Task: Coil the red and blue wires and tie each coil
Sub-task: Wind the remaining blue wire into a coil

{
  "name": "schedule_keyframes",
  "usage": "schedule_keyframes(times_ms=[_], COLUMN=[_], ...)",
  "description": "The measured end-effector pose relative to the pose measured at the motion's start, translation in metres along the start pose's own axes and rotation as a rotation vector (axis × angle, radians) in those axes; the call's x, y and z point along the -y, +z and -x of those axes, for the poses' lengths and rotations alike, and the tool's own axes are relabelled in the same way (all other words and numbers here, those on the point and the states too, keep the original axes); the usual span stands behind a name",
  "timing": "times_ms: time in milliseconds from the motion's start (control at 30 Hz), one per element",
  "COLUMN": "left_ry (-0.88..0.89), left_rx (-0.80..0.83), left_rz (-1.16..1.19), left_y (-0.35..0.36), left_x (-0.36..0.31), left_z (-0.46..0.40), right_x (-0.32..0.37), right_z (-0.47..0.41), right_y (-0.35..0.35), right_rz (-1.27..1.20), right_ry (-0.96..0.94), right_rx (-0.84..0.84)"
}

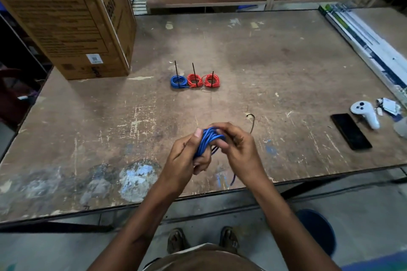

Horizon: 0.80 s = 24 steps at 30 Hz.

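blue wire: thin springy plastic-coated coil [209,138], light, probably wants to unwind
left hand [187,154]: clamps the loops
right hand [235,141]: pinches the coil's top
grab spot: squeeze across the whole bundle

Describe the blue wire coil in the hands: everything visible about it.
The blue wire coil is a bundle of many loops of thin, plastic-coated wire, gathered loosely rather than flat. It is held above the near part of the wooden table, between both hands. The left hand grips its lower part, thumb up along the side; the right hand pinches its upper loops with curled fingers. A loose blue end hangs below the hands. No tie shows on it, though the hands hide much of it.
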<state>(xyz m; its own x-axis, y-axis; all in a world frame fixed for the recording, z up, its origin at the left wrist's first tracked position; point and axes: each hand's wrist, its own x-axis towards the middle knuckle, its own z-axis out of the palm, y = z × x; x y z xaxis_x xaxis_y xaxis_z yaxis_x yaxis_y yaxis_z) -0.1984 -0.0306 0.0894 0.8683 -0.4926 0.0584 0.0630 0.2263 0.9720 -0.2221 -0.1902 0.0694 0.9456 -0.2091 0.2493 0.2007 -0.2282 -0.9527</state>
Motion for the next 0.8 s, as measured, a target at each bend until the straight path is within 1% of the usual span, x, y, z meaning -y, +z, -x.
schedule_keyframes(times_ms=[67, 167, 267, 367, 400, 433, 467, 533, 600, 667, 700, 733, 800], left_ry=[0.035, 0.06, 0.059, 0.094, 0.106, 0.116, 0.125, 0.139, 0.139, 0.13, 0.123, 0.11, 0.073], left_rx=[0.002, -0.023, -0.086, -0.178, -0.2, -0.214, -0.219, -0.22, -0.237, -0.255, -0.265, -0.273, -0.304], left_rz=[0.081, 0.128, 0.115, 0.019, -0.009, -0.029, -0.041, -0.041, -0.017, 0.029, 0.057, 0.087, 0.143], left_y=[0.003, 0.005, 0.008, 0.013, 0.014, 0.015, 0.015, 0.014, 0.015, 0.017, 0.017, 0.017, 0.016], left_x=[-0.004, -0.009, -0.007, 0.003, 0.006, 0.009, 0.011, 0.014, 0.015, 0.015, 0.016, 0.017, 0.017], left_z=[-0.002, -0.007, -0.01, -0.011, -0.01, -0.01, -0.009, -0.009, -0.01, -0.01, -0.01, -0.011, -0.013], right_x=[-0.006, -0.003, 0.011, 0.022, 0.027, 0.032, 0.037, 0.041, 0.043, 0.044, 0.044, 0.043, 0.039], right_z=[0.016, 0.033, 0.047, 0.056, 0.056, 0.055, 0.053, 0.049, 0.046, 0.048, 0.048, 0.049, 0.048], right_y=[0.015, 0.029, 0.039, 0.042, 0.039, 0.036, 0.035, 0.035, 0.039, 0.042, 0.042, 0.041, 0.036], right_rz=[0.029, 0.196, 0.334, 0.492, 0.497, 0.444, 0.324, 0.003, -0.209, -0.323, -0.356, -0.361, -0.279], right_ry=[0.02, 0.036, 0.073, 0.168, 0.206, 0.255, 0.324, 0.5, 0.611, 0.633, 0.623, 0.602, 0.536], right_rx=[-0.007, -0.016, 0.025, 0.084, 0.097, 0.097, 0.076, 0.005, -0.081, -0.133, -0.131, -0.11, -0.015])
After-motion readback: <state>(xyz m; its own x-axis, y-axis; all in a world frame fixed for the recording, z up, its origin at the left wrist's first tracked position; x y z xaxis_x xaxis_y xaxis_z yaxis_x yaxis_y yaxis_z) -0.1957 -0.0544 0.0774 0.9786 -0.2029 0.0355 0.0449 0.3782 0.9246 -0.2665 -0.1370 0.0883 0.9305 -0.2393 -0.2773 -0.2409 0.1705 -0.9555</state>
